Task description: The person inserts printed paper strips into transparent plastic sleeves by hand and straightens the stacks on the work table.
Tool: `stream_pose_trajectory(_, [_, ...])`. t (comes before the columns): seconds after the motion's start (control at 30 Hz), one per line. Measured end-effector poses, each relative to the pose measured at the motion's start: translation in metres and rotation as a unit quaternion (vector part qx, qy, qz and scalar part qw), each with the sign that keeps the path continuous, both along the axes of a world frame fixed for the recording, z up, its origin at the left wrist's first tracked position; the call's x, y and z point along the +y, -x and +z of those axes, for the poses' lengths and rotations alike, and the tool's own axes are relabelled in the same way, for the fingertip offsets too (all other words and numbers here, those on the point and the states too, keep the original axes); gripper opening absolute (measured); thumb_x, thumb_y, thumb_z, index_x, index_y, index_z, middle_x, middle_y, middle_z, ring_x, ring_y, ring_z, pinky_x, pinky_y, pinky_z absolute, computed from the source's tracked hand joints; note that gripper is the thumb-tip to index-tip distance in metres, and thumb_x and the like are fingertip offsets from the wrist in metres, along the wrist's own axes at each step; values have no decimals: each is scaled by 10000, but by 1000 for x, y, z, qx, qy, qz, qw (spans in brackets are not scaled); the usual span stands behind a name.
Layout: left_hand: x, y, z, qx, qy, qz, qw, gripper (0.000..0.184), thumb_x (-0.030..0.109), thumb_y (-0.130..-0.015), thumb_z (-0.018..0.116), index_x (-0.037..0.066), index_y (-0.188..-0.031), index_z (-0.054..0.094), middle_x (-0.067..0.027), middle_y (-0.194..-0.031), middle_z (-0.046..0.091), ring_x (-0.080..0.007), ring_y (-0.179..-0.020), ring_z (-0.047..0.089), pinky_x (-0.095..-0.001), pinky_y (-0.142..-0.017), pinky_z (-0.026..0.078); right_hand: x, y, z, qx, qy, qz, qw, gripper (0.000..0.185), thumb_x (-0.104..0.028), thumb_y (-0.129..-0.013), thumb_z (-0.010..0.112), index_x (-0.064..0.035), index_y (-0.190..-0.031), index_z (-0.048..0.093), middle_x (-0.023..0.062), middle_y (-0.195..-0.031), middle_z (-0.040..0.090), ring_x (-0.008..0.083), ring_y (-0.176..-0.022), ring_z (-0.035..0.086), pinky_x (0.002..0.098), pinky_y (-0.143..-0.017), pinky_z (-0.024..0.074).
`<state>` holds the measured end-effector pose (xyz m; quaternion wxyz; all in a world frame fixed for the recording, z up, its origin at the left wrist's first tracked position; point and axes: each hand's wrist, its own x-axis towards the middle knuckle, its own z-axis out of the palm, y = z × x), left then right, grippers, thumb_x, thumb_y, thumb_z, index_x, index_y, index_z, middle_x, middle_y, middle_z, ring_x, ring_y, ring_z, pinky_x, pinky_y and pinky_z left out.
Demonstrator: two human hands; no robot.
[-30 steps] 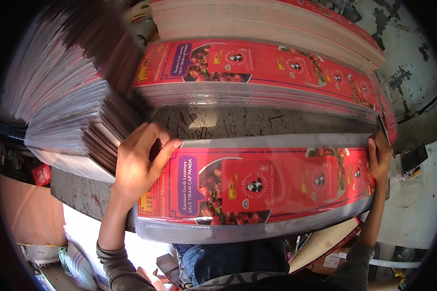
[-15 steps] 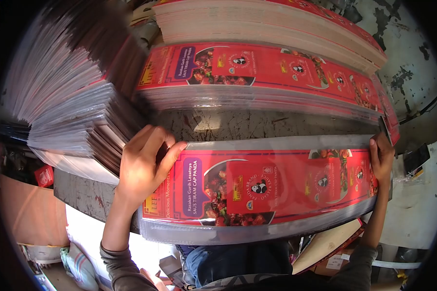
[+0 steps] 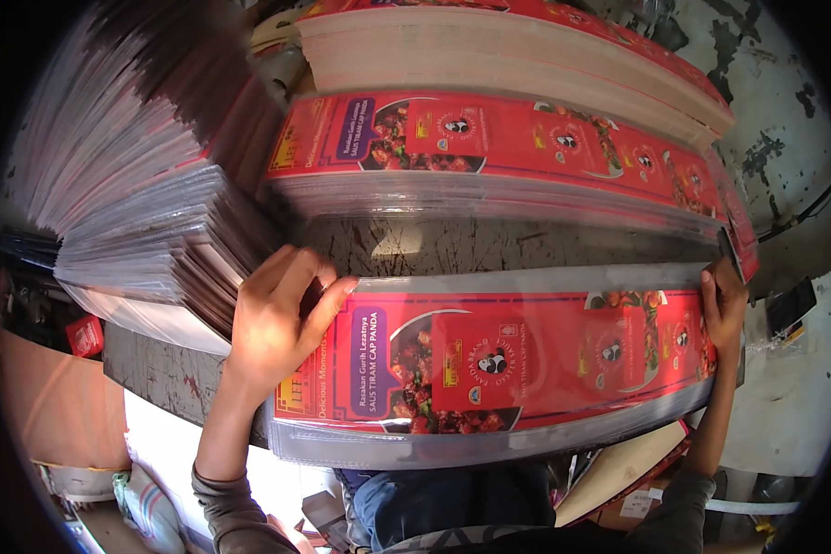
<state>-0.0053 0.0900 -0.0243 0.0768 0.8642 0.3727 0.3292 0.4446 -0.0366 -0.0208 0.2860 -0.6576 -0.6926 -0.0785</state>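
In front of me lies a long red printed strip [image 3: 563, 369] with panda logos and food pictures, inside a clear plastic sleeve [image 3: 415, 447] whose edges stick out above and below it. My left hand [image 3: 282, 319] grips the sleeve's far left corner, thumb along the top edge and fingers curled. At the opposite end, my right hand [image 3: 725, 309] holds the right edge, its thumb on top and other fingers partly hidden. Just beyond is a stack of similar sleeved red strips [image 3: 508, 138].
A tall, fanned pile of plastic-sleeved sheets [image 3: 148, 222] stands left, close to my left hand. At the back is a thick stack of unsleeved red strips [image 3: 489, 46]. The scratched dark tabletop [image 3: 434, 242] shows between the stacks. A small red packet [image 3: 85, 335] lies far left.
Both hands keep their hold on the sleeve's ends. The whole view has shifted slightly, with the scene a little lower; the sleeved strip barely differs.
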Motion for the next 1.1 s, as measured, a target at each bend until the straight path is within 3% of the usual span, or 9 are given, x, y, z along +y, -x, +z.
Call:
stream_pose_trajectory(0.3, [0,1,0,-2,9,-2,1000,160,79,-766,657,-4,-715,529,-100,-685,560,-224,-623,566,-301,-575,437,2,-1,-1,1,-15,17,1000,178,-39,-846,506,44,-706,433,135,-643,389,244,-585,379,314,-564,346])
stream_pose_trajectory(0.37, [0,1,0,-1,9,-3,1000,160,82,-767,656,-4,-716,530,-100,-685,560,-224,-621,564,-303,-575,436,2,-3,-2,-22,-19,22,999,202,-65,-873,480,41,-715,415,98,-652,368,175,-592,376,273,-574,343])
stream_pose_trajectory(0.6, [2,0,-1,-7,-21,-18,1000,192,86,-745,682,14,-718,506,-89,-659,534,-244,-578,521,-328,-526,424,1,-3,0,-19,-4,14,1000,200,-61,-871,482,48,-714,422,101,-657,372,181,-593,369,270,-573,338])
stream_pose_trajectory(0.77, [0,1,1,1,10,-2,1000,156,83,-772,652,-6,-723,533,-99,-685,557,-224,-612,558,-298,-569,434,2,-2,-1,-13,-23,24,999,208,-60,-871,481,38,-705,404,93,-645,347,170,-586,343,272,-556,320])
stream_pose_trajectory(0.87, [0,1,1,2,12,-1,1000,155,82,-773,651,-5,-726,533,-101,-685,556,-221,-611,558,-297,-568,434,0,3,3,-2,-1,-1,1000,169,-36,-845,498,42,-708,436,131,-649,392,239,-581,382,310,-561,343])
stream_pose_trajectory(1.0, [0,2,1,4,8,-4,1000,151,79,-773,650,-5,-728,532,-101,-689,556,-217,-613,559,-296,-569,434,0,0,0,2,-4,0,1000,167,-38,-846,497,41,-711,439,134,-649,391,238,-582,384,309,-564,344])
stream_pose_trajectory(1.1, [0,2,0,2,8,-5,1000,149,78,-773,649,-5,-730,533,-100,-692,556,-218,-612,558,-296,-569,434,2,-1,-1,-7,-20,14,1000,211,-56,-869,485,35,-697,403,89,-641,343,171,-583,340,275,-550,316])
